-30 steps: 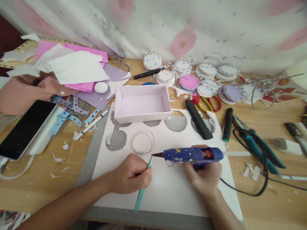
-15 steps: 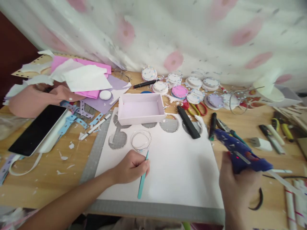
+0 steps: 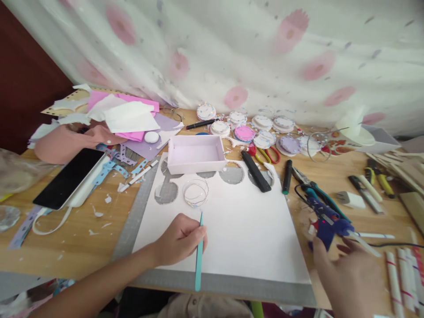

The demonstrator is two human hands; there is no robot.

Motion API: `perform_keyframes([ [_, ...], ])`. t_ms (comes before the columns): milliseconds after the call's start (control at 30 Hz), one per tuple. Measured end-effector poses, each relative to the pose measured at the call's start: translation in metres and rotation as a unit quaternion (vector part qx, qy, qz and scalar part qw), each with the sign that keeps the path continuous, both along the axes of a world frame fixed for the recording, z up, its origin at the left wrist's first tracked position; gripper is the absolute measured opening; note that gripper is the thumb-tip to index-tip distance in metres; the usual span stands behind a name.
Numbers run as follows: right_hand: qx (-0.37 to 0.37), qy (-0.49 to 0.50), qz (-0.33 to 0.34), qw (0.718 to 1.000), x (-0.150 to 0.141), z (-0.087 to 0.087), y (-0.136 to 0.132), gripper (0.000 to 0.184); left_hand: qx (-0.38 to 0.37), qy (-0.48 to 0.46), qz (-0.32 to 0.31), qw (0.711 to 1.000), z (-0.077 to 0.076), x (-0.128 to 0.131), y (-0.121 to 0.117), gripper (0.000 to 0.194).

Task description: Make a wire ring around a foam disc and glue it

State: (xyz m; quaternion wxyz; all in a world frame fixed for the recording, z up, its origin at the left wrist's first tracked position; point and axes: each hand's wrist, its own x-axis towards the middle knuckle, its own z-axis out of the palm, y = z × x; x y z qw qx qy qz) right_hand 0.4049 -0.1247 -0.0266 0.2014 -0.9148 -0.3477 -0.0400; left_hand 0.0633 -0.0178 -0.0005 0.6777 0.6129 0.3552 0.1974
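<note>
My left hand [image 3: 183, 238] is closed around teal tweezers [image 3: 198, 265], whose tip points away from me over a white sheet [image 3: 238, 225]. Just beyond the tip lie thin wire rings [image 3: 195, 193], with a small white piece under them. On the right, a blue glue gun [image 3: 326, 225] with a clear glue stick in its back rests on the wooden table. My right hand [image 3: 347, 269] is at its handle with fingers apart and slightly blurred. Whether the thumb still touches the handle I cannot tell. Round holes are cut along the sheet's far edge.
A pale lilac box [image 3: 197, 165] stands at the sheet's far edge. Beside it lies a black cutter [image 3: 256, 172]. Behind are several decorated discs [image 3: 244, 133]. Pliers [image 3: 324, 194] lie near the glue gun. A phone [image 3: 71, 179] is on the left; a curtain [image 3: 205, 53] hangs behind.
My right hand has lowered the glue gun onto the table and loosened its fingers from it. The left hand stays near the rings with the tweezers. The view has shifted slightly.
</note>
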Motion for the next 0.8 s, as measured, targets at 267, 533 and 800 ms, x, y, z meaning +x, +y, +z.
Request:
perform_keyframes([
  [267,0.034,0.072,0.439,0.895,-0.083,0.041,-0.011,0.019,-0.122,0.018,0.056,0.991,0.006,0.016,-0.005,0.050],
  [533,0.102,-0.032,0.706,0.700,-0.154,0.039,0.066,0.013,-0.114,0.051,0.080,0.989,0.007,0.028,-0.010,0.052],
  [800,0.191,0.262,0.661,0.676,-0.151,0.010,0.105,0.027,0.378,0.098,0.058,0.919,-0.005,0.006,0.005,0.037],
])
